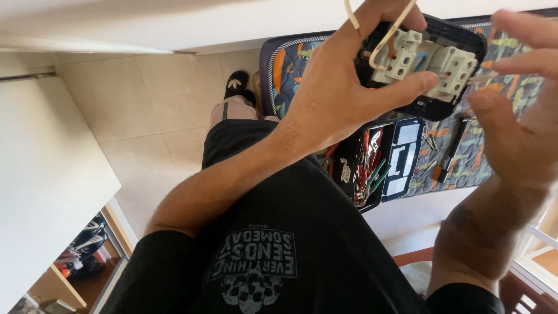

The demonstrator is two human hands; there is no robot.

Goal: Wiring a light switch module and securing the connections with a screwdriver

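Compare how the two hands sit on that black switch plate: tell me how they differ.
The left hand is clamped on the switch plate, thumb across its pale terminal blocks; the right hand is open, fingertips only at the plate's edge. The left hand shows its back to the camera and is sharp; the right hand is side-on and blurred. A cream wire loops by the left hand, not the right. Both are bare.

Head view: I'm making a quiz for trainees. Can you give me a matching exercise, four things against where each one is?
Things:
1. switch plate
2. tool case
3. patterned mat
4. black shoe

Places:
A. on the tiled floor beside the mat
B. held up in the left hand
C. spread on the floor under the case
D. lying open on the mat

Pairs: 1-B, 2-D, 3-C, 4-A
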